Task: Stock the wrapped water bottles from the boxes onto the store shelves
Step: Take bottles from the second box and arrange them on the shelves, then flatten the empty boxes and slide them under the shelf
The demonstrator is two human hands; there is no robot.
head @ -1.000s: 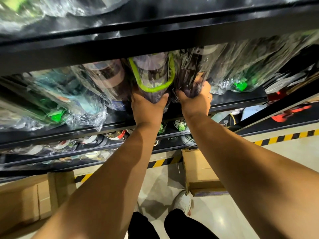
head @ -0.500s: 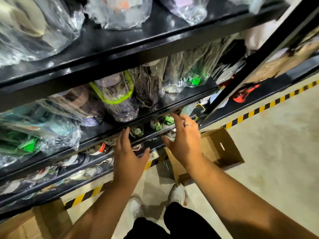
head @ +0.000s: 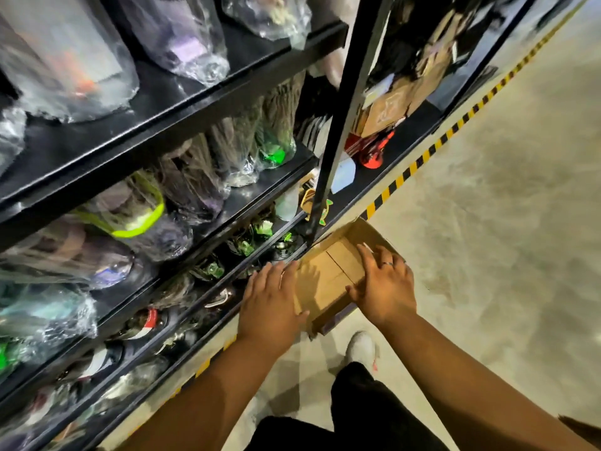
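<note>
Operator: Both hands have dropped from the middle shelf (head: 247,195) to the open cardboard box (head: 328,275) on the floor. Grip state?

Inspector: Left hand (head: 271,304) and right hand (head: 383,284): fingers spread, holding nothing. Wrapped water bottles (head: 140,219) sit up-left on the shelf; the box shows only bare cardboard. Right hand is over it, nearer. Box long axis runs away toward the upright post (head: 340,125)

1. One view: head-worn, wide-angle, facing forward and steeply down.
2. Shelves (head: 201,102) fill the left, slanted; floor (head: 494,222) fills the right.
3. Near range: both forearms (head: 455,369) enter from the bottom edge.
</note>
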